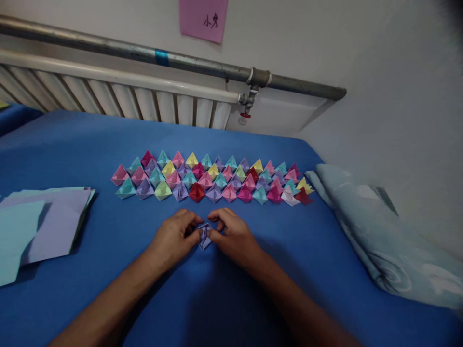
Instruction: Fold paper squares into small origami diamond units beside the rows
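A small purple folded paper boat (204,237) is between my two hands, low over the blue surface (173,299). My left hand (177,233) grips its left side, thumb pressed to the paper and fingers curled. On the right side my right hand (231,233) does the same, its thumb on the paper near the middle. Just beyond my fingertips stand rows of folded paper boats (197,193) in pink, teal, purple, yellow and red, packed close together.
To the left lies a stack of teal and purple paper sheets (61,226). A folded light-blue patterned cloth (379,241) rests on the right by the wall. Along the back run a white radiator (133,99) and a metal pipe (119,48) with a red-handled valve (245,115). A pink note (202,19) hangs above.
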A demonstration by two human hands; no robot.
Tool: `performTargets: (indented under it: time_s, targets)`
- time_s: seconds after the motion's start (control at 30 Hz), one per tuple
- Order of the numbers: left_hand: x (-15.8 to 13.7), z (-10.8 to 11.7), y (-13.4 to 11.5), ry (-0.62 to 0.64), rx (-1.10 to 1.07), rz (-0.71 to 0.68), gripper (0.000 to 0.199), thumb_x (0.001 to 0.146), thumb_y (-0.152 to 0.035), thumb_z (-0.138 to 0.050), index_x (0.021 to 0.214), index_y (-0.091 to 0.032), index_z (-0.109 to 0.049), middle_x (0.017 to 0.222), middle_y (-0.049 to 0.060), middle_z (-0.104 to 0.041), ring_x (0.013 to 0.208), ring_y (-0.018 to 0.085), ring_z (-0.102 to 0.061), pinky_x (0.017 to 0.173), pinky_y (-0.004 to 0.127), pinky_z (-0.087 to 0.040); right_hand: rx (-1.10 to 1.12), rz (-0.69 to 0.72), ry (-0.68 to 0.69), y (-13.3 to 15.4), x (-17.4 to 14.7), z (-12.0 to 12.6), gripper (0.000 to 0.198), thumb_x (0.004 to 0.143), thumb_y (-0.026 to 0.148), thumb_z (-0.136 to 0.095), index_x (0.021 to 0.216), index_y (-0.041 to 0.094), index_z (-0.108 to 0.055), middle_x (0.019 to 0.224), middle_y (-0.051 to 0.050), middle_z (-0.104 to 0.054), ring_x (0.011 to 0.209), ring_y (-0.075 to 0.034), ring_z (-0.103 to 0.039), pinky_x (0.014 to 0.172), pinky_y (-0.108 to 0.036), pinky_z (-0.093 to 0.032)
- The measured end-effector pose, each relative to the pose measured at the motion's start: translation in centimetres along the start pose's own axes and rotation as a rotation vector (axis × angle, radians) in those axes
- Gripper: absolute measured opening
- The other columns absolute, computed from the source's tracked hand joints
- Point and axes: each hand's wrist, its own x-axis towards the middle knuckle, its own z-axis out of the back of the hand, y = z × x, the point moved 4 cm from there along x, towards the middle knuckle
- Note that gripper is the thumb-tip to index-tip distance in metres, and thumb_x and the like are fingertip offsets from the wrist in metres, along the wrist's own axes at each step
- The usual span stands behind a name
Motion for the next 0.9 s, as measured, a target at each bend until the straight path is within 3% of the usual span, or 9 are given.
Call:
performTargets:
  time_s: [0.17, 0.33, 0.47, 0.7, 0.8, 0.9]
  targets:
    - [0.2, 1.1, 0.9, 0.001, -0.141, 0.069, 0.023, 0.073, -0.027, -0.051, 0.089, -0.019, -0.066, 0.076, 0.002, -0.063, 0.064, 0.014, -0.057, 0.059, 0.026, -0.046, 0.299, -0.126, 0.064, -1.1, -0.3, 1.0, 0.027, 0.068, 0.013, -0.057, 0.093, 0.020, -0.059, 0.076, 0.004, -0.053, 0.064, -0.009, -0.051, 0.060, -0.021, -0.043]
    - [0.3, 1.4, 1.6, -0.022, -0.124, 0.140, 0.025, 0.075, -0.035, -0.049, 0.087, -0.018, -0.064, 0.068, 0.001, -0.063, 0.055, 0.013, -0.053, 0.052, 0.024, -0.041, 0.382, -0.165, -0.025, -2.5, 0.0, 2.0, 0.013, 0.072, 0.027, -0.057, 0.082, 0.020, -0.054, 0.067, 0.004, -0.051, 0.055, -0.009, -0.047, 0.051, -0.021, -0.039]
    - [0.2, 1.5, 1.3, -0.007, -0.091, 0.118, 0.024, 0.074, -0.035, -0.049, 0.085, -0.019, -0.065, 0.067, 0.000, -0.063, 0.057, 0.014, -0.054, 0.052, 0.024, -0.042, 0.307, -0.131, -0.076, -2.5, -0.1, 2.8, 0.008, 0.074, 0.027, -0.055, 0.074, 0.020, -0.053, 0.058, 0.006, -0.043, 0.052, -0.009, -0.042, 0.049, -0.021, -0.034]
    - [0.5, 1.7, 2.0, -0.030, -0.155, 0.167, 0.027, 0.070, -0.038, -0.050, 0.083, -0.018, -0.063, 0.063, -0.002, -0.057, 0.047, 0.011, -0.048, 0.046, 0.023, -0.040, 0.100, -0.010, -0.047, -1.1, -0.3, 3.0, 0.009, 0.075, 0.013, -0.052, 0.068, 0.019, -0.055, 0.059, 0.006, -0.046, 0.055, -0.009, -0.044, 0.053, -0.020, -0.035]
    - [0.5, 1.9, 2.3, -0.039, -0.192, 0.160, 0.028, 0.068, -0.038, -0.050, 0.084, -0.018, -0.062, 0.063, -0.003, -0.058, 0.045, 0.011, -0.049, 0.045, 0.023, -0.040, 0.035, 0.048, -0.108, 0.3, -1.4, 2.9, 0.011, 0.078, 0.010, -0.050, 0.072, 0.018, -0.056, 0.064, 0.004, -0.051, 0.059, -0.009, -0.049, 0.057, -0.020, -0.039]
    - [0.3, 2.2, 2.2, -0.040, -0.129, 0.134, 0.028, 0.068, -0.042, -0.051, 0.081, -0.020, -0.063, 0.060, -0.003, -0.060, 0.046, 0.013, -0.052, 0.046, 0.024, -0.041, -0.123, 0.195, -0.114, 2.6, -3.3, 1.5, 0.007, 0.081, 0.015, -0.055, 0.082, 0.019, -0.060, 0.079, 0.001, -0.061, 0.071, -0.011, -0.057, 0.067, -0.020, -0.044]
